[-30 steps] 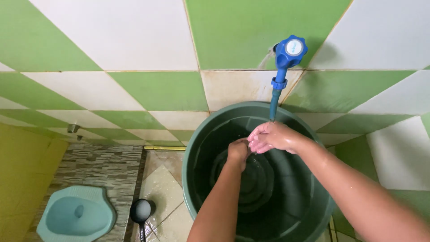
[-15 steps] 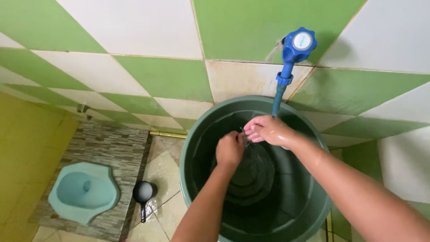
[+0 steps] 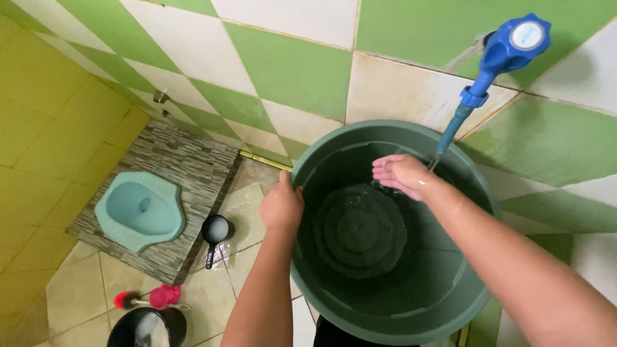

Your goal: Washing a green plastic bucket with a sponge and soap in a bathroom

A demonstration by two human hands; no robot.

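A large dark green bucket (image 3: 334, 141) stands under a blue wall tap (image 3: 508, 48) with a thin blue spout. My left hand (image 3: 281, 207) grips the bucket's left rim, thumb inside. My right hand (image 3: 402, 173) is held flat and open inside the bucket, just below the spout's end, wet, with nothing in it. A little water lies at the bucket's ribbed bottom (image 3: 358, 231).
A pale blue squat toilet (image 3: 140, 209) sits in a stone-tiled platform at left. A black dipper (image 3: 214, 231) lies on the wet floor beside the bucket. A pink toilet brush (image 3: 151, 299) and a dark pail (image 3: 144, 328) are at the bottom left. Green-and-white tiled walls surround.
My hands have come apart: the left moved off to the bucket's left rim and took hold of it. The right stays under the spout. The view swung left and tilted.
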